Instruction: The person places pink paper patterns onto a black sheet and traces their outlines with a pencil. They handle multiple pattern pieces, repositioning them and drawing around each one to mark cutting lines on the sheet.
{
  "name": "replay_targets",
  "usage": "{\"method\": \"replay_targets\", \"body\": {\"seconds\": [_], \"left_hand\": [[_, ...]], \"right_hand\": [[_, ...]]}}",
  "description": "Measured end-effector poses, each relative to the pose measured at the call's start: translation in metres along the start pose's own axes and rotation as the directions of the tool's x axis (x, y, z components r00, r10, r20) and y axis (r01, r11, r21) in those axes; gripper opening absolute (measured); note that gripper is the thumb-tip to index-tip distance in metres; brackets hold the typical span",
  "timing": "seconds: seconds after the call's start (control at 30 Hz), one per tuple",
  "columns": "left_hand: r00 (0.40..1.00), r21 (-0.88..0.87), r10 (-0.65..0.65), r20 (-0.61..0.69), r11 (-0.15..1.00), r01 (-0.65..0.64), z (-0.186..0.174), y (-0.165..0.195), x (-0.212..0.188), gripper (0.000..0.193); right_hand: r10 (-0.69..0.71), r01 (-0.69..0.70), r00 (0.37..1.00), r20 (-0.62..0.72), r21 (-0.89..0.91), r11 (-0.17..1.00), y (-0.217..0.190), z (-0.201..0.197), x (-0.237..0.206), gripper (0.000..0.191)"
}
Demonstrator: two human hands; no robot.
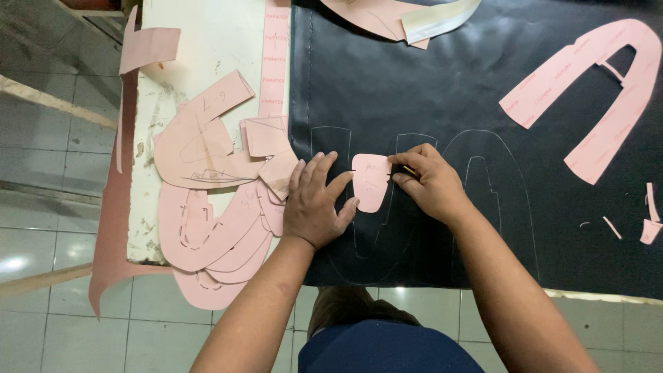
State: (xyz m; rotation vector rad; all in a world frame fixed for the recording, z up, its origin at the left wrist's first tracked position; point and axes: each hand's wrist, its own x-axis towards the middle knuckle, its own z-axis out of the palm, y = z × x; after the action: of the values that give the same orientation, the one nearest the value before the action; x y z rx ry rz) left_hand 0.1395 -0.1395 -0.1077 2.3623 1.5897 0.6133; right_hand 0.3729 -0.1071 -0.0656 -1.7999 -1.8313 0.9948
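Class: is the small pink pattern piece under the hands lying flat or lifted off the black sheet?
Flat: small pink pattern piece lies against black sheet.

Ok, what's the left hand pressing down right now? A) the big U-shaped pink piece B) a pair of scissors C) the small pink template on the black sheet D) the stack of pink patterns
C: the left hand pins the small pink template flat on the black sheet, fingers on its left edge, while the right hand works its right edge.

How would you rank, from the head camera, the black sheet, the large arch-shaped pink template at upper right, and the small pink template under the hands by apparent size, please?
1. black sheet
2. arch-shaped pink template
3. small pink template, pinned by the left hand, with the right hand at its edge.
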Motion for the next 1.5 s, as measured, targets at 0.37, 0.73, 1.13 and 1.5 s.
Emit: {"method": "replay_targets", "body": {"seconds": [0.37,0.73,1.13,1.5], "left_hand": [[1.0,-0.005,-0.007,0.02,1.0,0.008,0.0,0.0002,0.0011,0.049],[0.999,-0.011,-0.011,0.039,1.0,0.012,-0.0019,0.001,0.002,0.049],[0.999,-0.006,-0.007,0.034,1.0,0.007,-0.0014,0.0008,0.0024,0.052],[0.991,0.079,0.009,0.131,0.997,-0.02,-0.0001,-0.0003,0.0044,0.081]], "right_hand": [[0.014,-0.014,1.0,0.011,-0.008,1.0,0.0016,-0.0004,0.0002,0.028],[-0.011,0.011,1.0,0.005,-0.007,1.0,0.0054,0.0006,0.0002,0.028],[-0.005,0.005,1.0,0.011,-0.012,1.0,0.0064,0.0001,0.0013,0.029],[0.012,-0.012,1.0,0.014,-0.011,1.0,0.0023,-0.0012,0.0027,0.027]]}}
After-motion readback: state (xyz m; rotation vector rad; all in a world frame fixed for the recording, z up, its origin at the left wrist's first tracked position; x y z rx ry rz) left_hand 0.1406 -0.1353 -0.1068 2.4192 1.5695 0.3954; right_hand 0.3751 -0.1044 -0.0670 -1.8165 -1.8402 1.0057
